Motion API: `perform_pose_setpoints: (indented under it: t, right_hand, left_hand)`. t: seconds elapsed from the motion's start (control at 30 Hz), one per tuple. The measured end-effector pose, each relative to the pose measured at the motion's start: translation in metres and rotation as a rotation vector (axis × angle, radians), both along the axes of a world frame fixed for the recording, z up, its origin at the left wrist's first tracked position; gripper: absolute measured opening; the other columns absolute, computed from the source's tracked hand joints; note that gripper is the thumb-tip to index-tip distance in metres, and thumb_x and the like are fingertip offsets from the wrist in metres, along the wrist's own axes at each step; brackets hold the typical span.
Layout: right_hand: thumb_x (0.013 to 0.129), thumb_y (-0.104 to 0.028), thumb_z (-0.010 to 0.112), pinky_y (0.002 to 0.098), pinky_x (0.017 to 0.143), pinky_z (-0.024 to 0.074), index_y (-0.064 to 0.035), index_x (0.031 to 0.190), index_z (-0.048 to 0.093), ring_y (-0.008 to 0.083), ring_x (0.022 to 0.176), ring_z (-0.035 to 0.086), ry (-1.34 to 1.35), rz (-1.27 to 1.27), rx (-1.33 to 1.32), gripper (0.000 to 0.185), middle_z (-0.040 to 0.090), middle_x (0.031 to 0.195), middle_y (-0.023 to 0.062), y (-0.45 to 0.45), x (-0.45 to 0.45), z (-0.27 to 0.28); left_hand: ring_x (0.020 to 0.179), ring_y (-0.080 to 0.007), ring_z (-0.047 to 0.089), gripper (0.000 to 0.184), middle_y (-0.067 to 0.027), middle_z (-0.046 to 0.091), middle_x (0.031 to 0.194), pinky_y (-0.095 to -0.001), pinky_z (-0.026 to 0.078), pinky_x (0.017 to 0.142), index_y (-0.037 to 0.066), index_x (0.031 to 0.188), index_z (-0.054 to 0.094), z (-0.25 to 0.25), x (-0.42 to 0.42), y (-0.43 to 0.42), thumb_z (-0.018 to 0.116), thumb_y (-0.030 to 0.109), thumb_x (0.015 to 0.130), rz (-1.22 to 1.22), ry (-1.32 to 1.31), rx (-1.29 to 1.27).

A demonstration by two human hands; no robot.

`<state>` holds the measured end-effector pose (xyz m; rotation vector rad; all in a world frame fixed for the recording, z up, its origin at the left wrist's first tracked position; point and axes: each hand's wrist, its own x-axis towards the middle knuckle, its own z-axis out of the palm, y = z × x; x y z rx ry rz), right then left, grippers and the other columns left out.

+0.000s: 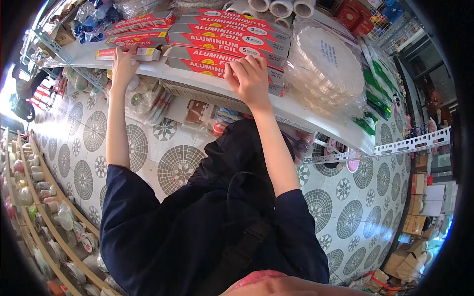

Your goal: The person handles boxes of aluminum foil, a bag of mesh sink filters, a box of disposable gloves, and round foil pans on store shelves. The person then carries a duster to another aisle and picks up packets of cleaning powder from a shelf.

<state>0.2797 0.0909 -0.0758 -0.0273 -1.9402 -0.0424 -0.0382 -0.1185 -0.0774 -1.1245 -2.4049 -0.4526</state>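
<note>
Several red, grey and yellow aluminium foil boxes are stacked in rows on the white shelf in front of me. My left hand reaches to the left end of the shelf. Its fingers are apart and rest on a smaller box with a pale barcoded end, lying before more foil boxes. In front of the right part of the main stack is my right hand, its fingers curled in against the nearest boxes. Whatever may be inside those fingers is hidden.
To the right lie bagged white scalloped doilies and green packets. White rolls stand behind the stack. A perforated metal rail juts out at right. Bagged goods sit below the shelf. Wooden-edged racks curve along the left.
</note>
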Motion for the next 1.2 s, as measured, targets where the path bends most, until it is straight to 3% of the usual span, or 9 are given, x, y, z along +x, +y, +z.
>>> perform_pose_setpoints:
  t: [0.13, 0.23, 0.37, 0.73, 0.83, 0.93, 1.03, 1.13, 1.2]
  right_hand:
    - [0.075, -0.008, 0.069, 0.0343, 0.072, 0.0392, -0.0081, 0.076, 0.057, 0.0184, 0.068, 0.055, 0.035, -0.004, -0.01, 0.012, 0.056, 0.066, 0.0008, -0.001, 0.002, 0.002]
    - [0.075, -0.008, 0.069, 0.0342, 0.074, 0.0389, -0.0091, 0.08, 0.058, 0.0179, 0.07, 0.055, 0.07, -0.011, -0.021, 0.012, 0.055, 0.068, -0.0001, -0.002, 0.005, 0.005]
    - [0.073, -0.008, 0.069, 0.0359, 0.077, 0.0385, -0.0114, 0.095, 0.058, 0.0192, 0.077, 0.054, 0.082, -0.026, -0.034, 0.025, 0.056, 0.08, 0.0007, -0.005, 0.009, 0.003]
    - [0.07, -0.012, 0.069, 0.0404, 0.096, 0.0371, -0.0197, 0.107, 0.053, 0.0193, 0.098, 0.05, 0.159, -0.042, 0.179, 0.041, 0.052, 0.101, 0.0, -0.009, 0.012, -0.016]
    - [0.071, -0.01, 0.069, 0.0421, 0.097, 0.0371, -0.0175, 0.107, 0.053, 0.0206, 0.1, 0.051, 0.1, -0.011, 0.116, 0.04, 0.052, 0.102, 0.0019, -0.006, 0.007, -0.014]
    - [0.074, -0.015, 0.069, 0.0433, 0.099, 0.0358, -0.0149, 0.11, 0.054, 0.0219, 0.105, 0.05, 0.004, -0.094, 0.055, 0.039, 0.053, 0.108, 0.0039, -0.007, 0.003, -0.008]
    - [0.077, -0.023, 0.069, 0.0444, 0.102, 0.0328, -0.0134, 0.117, 0.054, 0.0228, 0.114, 0.048, -0.157, -0.206, 0.025, 0.043, 0.052, 0.121, 0.0055, -0.01, 0.0, 0.001]
    - [0.08, -0.034, 0.067, 0.0454, 0.107, 0.0273, -0.0135, 0.126, 0.052, 0.0225, 0.124, 0.045, -0.246, -0.256, -0.009, 0.053, 0.049, 0.134, 0.0056, -0.01, -0.004, 0.003]
    - [0.08, -0.034, 0.068, 0.0456, 0.108, 0.0265, -0.0133, 0.127, 0.052, 0.022, 0.124, 0.045, -0.25, -0.252, -0.007, 0.053, 0.05, 0.133, 0.0051, -0.008, -0.005, 0.002]
  left_hand:
    - [0.116, -0.0309, 0.046, 0.054, -0.007, 0.045, 0.129, -0.0515, 0.034, 0.101, 0.024, 0.129, 0.053, 0.01, 0.0, -0.01, 0.068, 0.015, 0.078, -0.12, 0.283, 0.068]
    - [0.113, -0.0269, 0.051, 0.05, -0.0051, 0.049, 0.125, -0.055, 0.029, 0.104, 0.024, 0.129, 0.053, 0.046, 0.036, -0.005, 0.066, 0.017, 0.08, -0.034, 0.151, -0.076]
    - [0.115, -0.0254, 0.052, 0.051, -0.0059, 0.053, 0.123, -0.0557, 0.023, 0.109, 0.025, 0.131, 0.051, 0.073, 0.117, 0.028, 0.06, 0.011, 0.083, -0.321, 0.182, -0.229]
    - [0.108, -0.0265, 0.05, 0.055, -0.0091, 0.051, 0.112, -0.041, 0.045, 0.089, 0.025, 0.128, 0.054, 0.058, 0.21, 0.133, 0.061, 0.013, 0.075, -0.842, 0.205, 0.031]
    - [0.112, -0.0297, 0.049, 0.056, -0.0121, 0.051, 0.114, -0.0432, 0.043, 0.093, 0.021, 0.129, 0.054, 0.056, 0.208, 0.129, 0.065, 0.01, 0.075, -0.945, -0.204, 0.253]
    - [0.115, -0.0328, 0.048, 0.055, -0.015, 0.048, 0.121, -0.0438, 0.042, 0.095, 0.018, 0.131, 0.052, 0.063, 0.177, 0.111, 0.067, 0.009, 0.079, -0.911, -0.139, 0.332]
    - [0.118, -0.0339, 0.047, 0.057, -0.0182, 0.046, 0.124, -0.043, 0.041, 0.097, 0.014, 0.139, 0.04, 0.058, 0.135, 0.094, 0.064, 0.023, 0.088, -0.527, 0.077, 0.433]
    - [0.123, -0.0347, 0.043, 0.069, -0.0211, 0.045, 0.128, -0.0417, 0.038, 0.1, 0.008, 0.144, 0.027, 0.014, 0.098, 0.093, 0.061, 0.034, 0.09, -0.195, -0.344, 0.606]
    - [0.125, -0.0349, 0.041, 0.073, -0.0233, 0.043, 0.131, -0.0412, 0.035, 0.102, 0.006, 0.145, 0.022, -0.015, 0.091, 0.096, 0.058, 0.04, 0.091, -0.308, -0.34, 0.637]
